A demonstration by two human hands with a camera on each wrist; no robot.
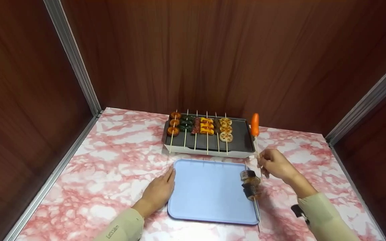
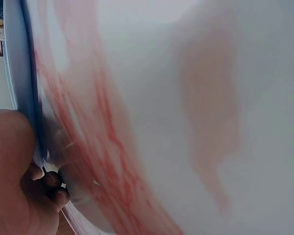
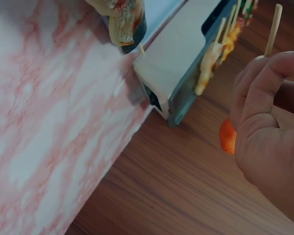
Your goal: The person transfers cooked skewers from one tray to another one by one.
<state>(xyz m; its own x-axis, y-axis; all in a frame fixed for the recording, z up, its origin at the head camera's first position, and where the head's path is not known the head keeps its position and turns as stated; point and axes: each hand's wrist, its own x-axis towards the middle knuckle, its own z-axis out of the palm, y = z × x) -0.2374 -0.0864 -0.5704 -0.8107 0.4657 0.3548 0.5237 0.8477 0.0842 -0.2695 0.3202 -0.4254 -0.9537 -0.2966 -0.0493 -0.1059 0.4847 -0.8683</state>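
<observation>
My right hand [image 1: 275,164] pinches the stick of a skewer with one long orange sausage-like piece [image 1: 255,124], held upright just off the grill's right end. In the right wrist view the stick's bare end [image 3: 273,29] pokes out past the curled fingers, which partly hide the orange piece. My left hand [image 1: 159,189] rests along the left edge of a light blue tray [image 1: 209,190], fingers fairly straight at its rim. On the tray's right side lies a skewer of dark-skinned chunks [image 1: 250,185], its stick reaching past the front rim.
Behind the tray stands a grill with a dark plate [image 1: 241,142] and pale sides. Several skewers lie side by side on it, including yellow pieces [image 1: 207,126] and lotus root slices [image 1: 226,137]. Wood-grain panels [image 1: 186,57] enclose the marbled pink-and-white table [image 1: 112,150].
</observation>
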